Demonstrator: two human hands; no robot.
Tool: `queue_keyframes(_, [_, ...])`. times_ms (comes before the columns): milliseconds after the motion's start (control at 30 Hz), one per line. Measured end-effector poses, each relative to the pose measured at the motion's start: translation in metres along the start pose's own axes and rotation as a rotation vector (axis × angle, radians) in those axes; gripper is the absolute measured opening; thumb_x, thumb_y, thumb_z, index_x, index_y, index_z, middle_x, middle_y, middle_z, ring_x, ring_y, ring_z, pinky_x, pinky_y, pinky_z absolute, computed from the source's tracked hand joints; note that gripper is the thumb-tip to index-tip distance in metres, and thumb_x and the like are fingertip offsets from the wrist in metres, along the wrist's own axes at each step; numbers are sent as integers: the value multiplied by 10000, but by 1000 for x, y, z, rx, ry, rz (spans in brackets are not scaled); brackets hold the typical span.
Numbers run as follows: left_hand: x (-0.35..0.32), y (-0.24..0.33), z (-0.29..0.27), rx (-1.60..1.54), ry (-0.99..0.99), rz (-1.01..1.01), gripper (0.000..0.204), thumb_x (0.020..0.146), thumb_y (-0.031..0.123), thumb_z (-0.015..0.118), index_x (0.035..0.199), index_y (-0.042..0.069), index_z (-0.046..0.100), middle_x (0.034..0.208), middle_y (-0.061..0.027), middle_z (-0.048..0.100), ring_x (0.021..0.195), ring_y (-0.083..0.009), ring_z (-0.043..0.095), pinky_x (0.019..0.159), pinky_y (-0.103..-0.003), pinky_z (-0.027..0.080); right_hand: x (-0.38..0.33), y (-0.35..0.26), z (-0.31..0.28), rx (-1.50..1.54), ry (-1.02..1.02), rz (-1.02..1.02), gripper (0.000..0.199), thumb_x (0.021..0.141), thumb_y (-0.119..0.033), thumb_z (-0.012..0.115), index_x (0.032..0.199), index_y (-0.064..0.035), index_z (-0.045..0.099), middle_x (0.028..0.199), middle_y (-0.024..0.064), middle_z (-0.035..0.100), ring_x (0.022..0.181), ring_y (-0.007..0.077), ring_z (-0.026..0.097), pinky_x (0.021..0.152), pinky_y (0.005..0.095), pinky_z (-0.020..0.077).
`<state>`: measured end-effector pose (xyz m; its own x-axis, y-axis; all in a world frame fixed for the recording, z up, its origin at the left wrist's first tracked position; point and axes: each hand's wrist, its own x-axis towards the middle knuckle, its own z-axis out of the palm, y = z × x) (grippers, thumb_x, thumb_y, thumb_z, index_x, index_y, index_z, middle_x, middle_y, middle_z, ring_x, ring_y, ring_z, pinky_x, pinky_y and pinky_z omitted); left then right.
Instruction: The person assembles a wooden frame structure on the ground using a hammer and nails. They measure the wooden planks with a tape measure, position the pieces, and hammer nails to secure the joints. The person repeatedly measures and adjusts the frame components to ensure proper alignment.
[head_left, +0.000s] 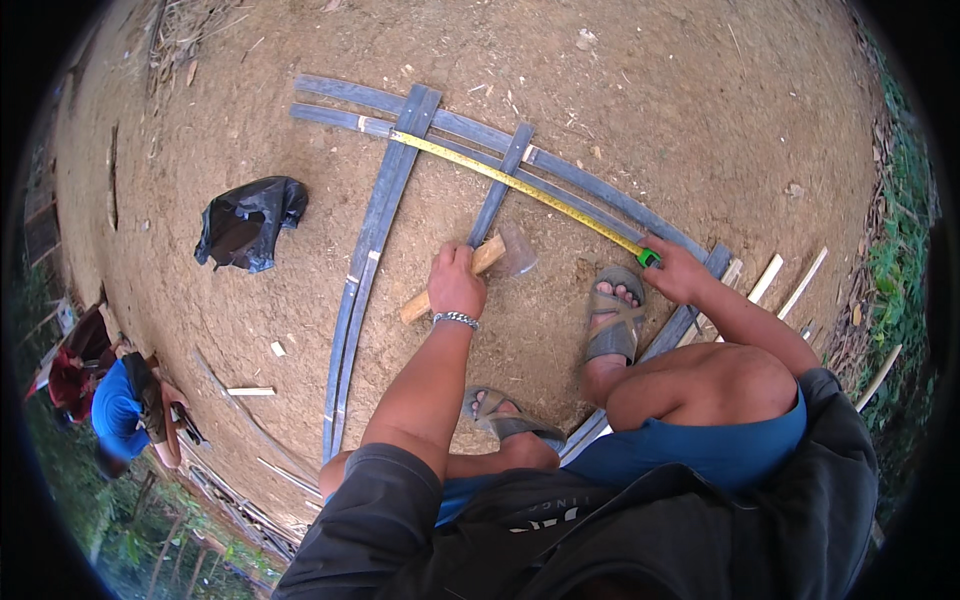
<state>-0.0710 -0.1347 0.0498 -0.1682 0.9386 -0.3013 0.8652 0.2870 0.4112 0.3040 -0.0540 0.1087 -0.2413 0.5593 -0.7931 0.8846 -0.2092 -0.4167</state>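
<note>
My right hand [675,270] is closed around a green tape measure [649,258]. Its yellow blade [520,185] is pulled out leftward along a frame of grey wooden slats and ends over the long left slat [385,190]. My left hand [458,282], with a chain bracelet at the wrist, is closed at the near end of the short grey slat [492,208]. Under that hand passes a light wooden piece [487,255]; a clear, greyish thing [517,250] lies by it, its kind unclear. Two long crosswise slats [615,195] form the frame's far side.
A black plastic bag [252,222] lies on the dirt to the left. My sandalled feet [612,315] stand inside the frame, near its right slat [685,318]. Pale wood strips [768,275] lie at the right. Another person in blue [122,405] bends down at the far left.
</note>
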Motion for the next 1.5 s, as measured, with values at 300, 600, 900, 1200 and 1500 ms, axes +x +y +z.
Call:
queue_keyframes(300, [-1, 4, -6, 23, -31, -2, 338, 752, -39, 678, 1075, 56, 660, 1228, -122, 613, 1101, -365, 612, 955, -447, 518, 0, 7, -1, -8, 38, -18, 574, 822, -288, 657, 1351, -81, 571, 1128, 276, 678, 1085, 456, 640, 929, 488, 511])
queue_keyframes(600, [-1, 6, -8, 22, -33, -18, 357, 732, -46, 693, 1073, 53, 662, 1234, -121, 615, 1113, -364, 614, 961, -446, 517, 3, 6, -1, -29, 23, 23, 585, 838, -293, 641, 1378, -86, 553, 1165, 278, 668, 1102, 453, 636, 947, 486, 507])
queue_keyframes(900, [-1, 4, -7, 26, -49, -12, 352, 752, -16, 699, 1093, 65, 662, 1258, -126, 607, 1131, -363, 604, 978, -443, 514, 3, 2, -2, -35, 24, 44, 574, 857, -287, 628, 1388, -82, 551, 1191, 281, 665, 1127, 452, 634, 966, 478, 505])
queue_keyframes(1200, [0, 1, -17, -62, -10, -42, 297, 749, 4, 717, 1039, 35, 662, 1213, -117, 604, 1078, -377, 626, 924, -466, 531, -4, -20, -20, 14, -95, 76, 643, 855, -302, 637, 1446, -73, 530, 1342, 280, 624, 1266, 426, 594, 1069, 437, 469])
queue_keyframes(1500, [-87, 60, -195, -780, -97, -333, 395, 991, 346, 698, 1217, 24, 714, 1048, -128, 747, 913, -185, 666, 827, -334, 513, -22, -232, -38, 81, -148, -17, 680, 874, -352, 613, 1509, -133, 504, 1171, 235, 701, 926, 370, 725, 891, 464, 564])
